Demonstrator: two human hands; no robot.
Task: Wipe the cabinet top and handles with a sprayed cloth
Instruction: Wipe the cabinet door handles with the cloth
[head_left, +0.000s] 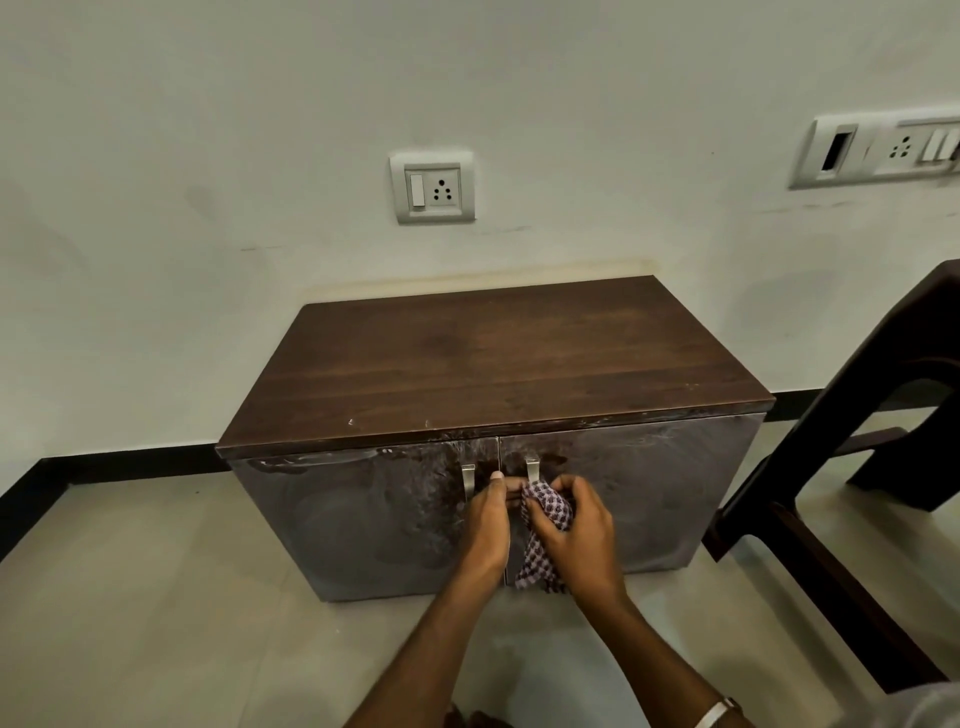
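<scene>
No readable text, labels, brands or numbers anywhere; the socket plate (432, 187) at 12 o'clock and the switch panel (878, 148) at 2 o'clock show no legible markings.

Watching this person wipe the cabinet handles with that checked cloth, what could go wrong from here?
The right hand bunches the checked cloth around the right handle, so a hard rub might tug that door open. The loose cloth tail hangs near the floor and could pick up dirt. The left handle could get skipped, since the left hand sits between the handles, only steadying the cloth. White smears on the cabinet doors may simply dry as streaks.
</scene>
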